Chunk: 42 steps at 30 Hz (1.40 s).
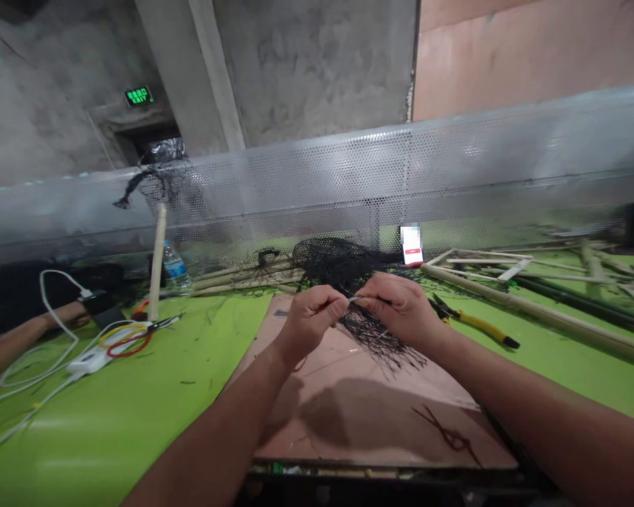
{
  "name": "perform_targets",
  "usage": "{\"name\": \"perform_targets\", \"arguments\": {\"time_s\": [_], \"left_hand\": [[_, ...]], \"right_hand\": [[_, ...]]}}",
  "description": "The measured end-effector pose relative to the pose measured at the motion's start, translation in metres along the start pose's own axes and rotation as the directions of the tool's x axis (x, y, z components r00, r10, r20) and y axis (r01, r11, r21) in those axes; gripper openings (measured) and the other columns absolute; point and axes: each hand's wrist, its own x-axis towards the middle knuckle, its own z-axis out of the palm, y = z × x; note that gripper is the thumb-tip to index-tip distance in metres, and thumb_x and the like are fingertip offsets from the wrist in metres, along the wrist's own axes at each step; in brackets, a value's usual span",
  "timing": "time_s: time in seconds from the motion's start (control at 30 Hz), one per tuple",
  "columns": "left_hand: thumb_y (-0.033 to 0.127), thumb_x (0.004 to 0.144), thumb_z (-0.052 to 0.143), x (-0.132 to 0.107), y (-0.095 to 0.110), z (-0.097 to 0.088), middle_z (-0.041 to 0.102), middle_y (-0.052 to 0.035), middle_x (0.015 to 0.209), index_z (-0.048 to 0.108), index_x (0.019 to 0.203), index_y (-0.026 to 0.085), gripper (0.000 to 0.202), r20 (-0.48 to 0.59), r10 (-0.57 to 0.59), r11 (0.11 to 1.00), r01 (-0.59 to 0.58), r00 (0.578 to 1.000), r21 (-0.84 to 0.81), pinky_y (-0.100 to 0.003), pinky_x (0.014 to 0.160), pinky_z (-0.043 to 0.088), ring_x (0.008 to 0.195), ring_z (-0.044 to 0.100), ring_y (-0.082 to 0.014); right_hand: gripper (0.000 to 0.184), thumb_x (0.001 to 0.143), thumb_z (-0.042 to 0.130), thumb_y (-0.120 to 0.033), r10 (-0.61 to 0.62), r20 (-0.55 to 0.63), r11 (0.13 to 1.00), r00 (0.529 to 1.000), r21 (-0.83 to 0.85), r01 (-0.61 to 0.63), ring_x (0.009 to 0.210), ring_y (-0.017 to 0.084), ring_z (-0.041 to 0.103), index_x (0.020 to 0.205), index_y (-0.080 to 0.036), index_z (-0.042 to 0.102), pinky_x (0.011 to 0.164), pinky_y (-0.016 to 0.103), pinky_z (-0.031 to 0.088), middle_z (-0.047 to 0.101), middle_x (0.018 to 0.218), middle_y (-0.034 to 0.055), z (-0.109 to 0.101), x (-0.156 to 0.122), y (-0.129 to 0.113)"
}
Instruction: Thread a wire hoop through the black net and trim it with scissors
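Left hand (311,313) is closed to a thumb-finger pinch on the wire (355,298), a thin silvery piece. Right hand (401,306) is pinched shut against it, gripping the black netting (380,341), which hangs below onto the brown board (359,415). I read this as mid-fastening, wire into net. The next move calls for both pinches tight and a fine twist. Yellow-handled pliers (475,325) are just right of the right hand on the green bench (137,408).

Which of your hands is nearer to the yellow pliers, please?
Right. The right hand, pinching the netting, is just left of the pliers; the left hand, also on the netting, lies farther left, beyond the right hand.
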Motion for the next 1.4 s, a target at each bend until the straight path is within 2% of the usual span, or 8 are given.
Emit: {"name": "perform_targets", "arguments": {"time_s": [0.17, 0.37, 0.47, 0.63, 0.8, 1.13, 1.27, 1.4], "left_hand": [[0.036, 0.076, 0.062, 0.004, -0.008, -0.001, 0.047, 0.0035, 0.045, 0.059, 0.068, 0.013, 0.025, 0.197, -0.247, 0.862, 0.308, 0.949, -0.403, -0.021, 0.045, 0.033, 0.041, 0.042, -0.0071], [0.034, 0.062, 0.069, 0.004, -0.01, -0.009, 0.048, 0.003, 0.043, 0.059, 0.063, 0.012, 0.024, 0.425, -0.369, 0.694, 0.549, 0.827, -0.466, -0.019, 0.038, 0.023, 0.036, 0.04, -0.0057], [0.032, 0.06, 0.071, 0.004, -0.009, -0.012, 0.051, 0.0028, 0.045, 0.06, 0.062, 0.012, 0.023, 0.452, -0.346, 0.699, 0.547, 0.822, -0.46, -0.019, 0.039, 0.026, 0.036, 0.037, -0.0043], [0.036, 0.063, 0.072, 0.006, -0.016, -0.017, 0.047, 0.0035, 0.041, 0.062, 0.063, 0.012, 0.026, 0.397, -0.315, 0.788, 0.471, 0.862, -0.396, -0.019, 0.039, 0.021, 0.038, 0.04, -0.0053], [0.041, 0.063, 0.072, 0.006, -0.022, -0.02, 0.05, 0.0022, 0.042, 0.063, 0.061, 0.012, 0.031, 0.355, -0.285, 0.873, 0.394, 0.89, -0.288, -0.019, 0.04, 0.022, 0.038, 0.034, -0.0041], [0.04, 0.061, 0.072, 0.008, -0.023, -0.018, 0.047, 0.0038, 0.042, 0.061, 0.063, 0.012, 0.03, 0.407, -0.336, 0.806, 0.483, 0.85, -0.343, -0.019, 0.041, 0.022, 0.038, 0.039, -0.0053], [0.039, 0.064, 0.071, 0.008, -0.028, -0.019, 0.048, 0.0038, 0.042, 0.06, 0.062, 0.012, 0.029, 0.377, -0.313, 0.833, 0.442, 0.872, -0.333, -0.019, 0.042, 0.02, 0.039, 0.035, -0.0043], [0.036, 0.067, 0.07, 0.01, -0.03, -0.021, 0.048, 0.004, 0.045, 0.057, 0.061, 0.013, 0.027, 0.188, -0.291, 0.878, 0.34, 0.938, -0.338, -0.019, 0.043, 0.023, 0.041, 0.036, -0.0043]], "right_hand": [[0.012, 0.086, 0.055, -0.018, -0.123, 0.007, 0.992, 0.992, -0.025, 0.123, 0.07, 0.014, 0.059, 0.084, -0.018, 0.066, 0.062, 0.027, 0.048, 0.065, 0.074, 0.0051, 0.0, -0.001, 0.002], [0.016, 0.087, 0.053, -0.016, -0.281, 0.064, 0.959, 0.958, -0.011, 0.282, 0.074, 0.016, 0.062, 0.093, -0.019, 0.067, 0.065, 0.028, 0.051, 0.067, 0.079, 0.0071, -0.002, -0.003, -0.002], [0.016, 0.086, 0.054, -0.017, -0.287, 0.074, 0.958, 0.955, 0.022, 0.286, 0.075, 0.015, 0.062, 0.096, -0.019, 0.067, 0.065, 0.027, 0.051, 0.067, 0.081, 0.0075, -0.001, -0.003, -0.002], [0.008, 0.083, 0.061, -0.021, -0.163, 0.017, 0.981, 0.986, 0.112, 0.16, 0.068, 0.015, 0.061, 0.086, -0.018, 0.067, 0.061, 0.027, 0.049, 0.066, 0.073, 0.0055, 0.003, 0.0, -0.001], [0.009, 0.083, 0.06, -0.023, -0.103, 0.07, 0.982, 0.992, 0.167, 0.091, 0.066, 0.013, 0.059, 0.083, -0.018, 0.067, 0.059, 0.026, 0.047, 0.064, 0.071, 0.0045, 0.003, 0.0, -0.003], [0.006, 0.084, 0.059, -0.021, -0.068, 0.105, 0.974, 0.992, 0.224, 0.043, 0.071, 0.013, 0.056, 0.08, -0.018, 0.063, 0.063, 0.026, 0.046, 0.06, 0.075, 0.0036, 0.007, -0.002, -0.001], [0.009, 0.079, 0.065, -0.023, 0.115, 0.167, 0.976, 0.979, 0.163, -0.142, 0.068, 0.012, 0.054, 0.086, -0.018, 0.064, 0.061, 0.024, 0.044, 0.059, 0.075, 0.0008, 0.006, -0.003, 0.001], [0.037, 0.075, 0.07, -0.027, 0.299, 0.235, 0.919, 0.925, 0.189, -0.345, 0.083, 0.015, 0.06, 0.109, -0.02, 0.061, 0.074, 0.028, 0.049, 0.064, 0.091, 0.0039, 0.004, -0.002, 0.008]]}}
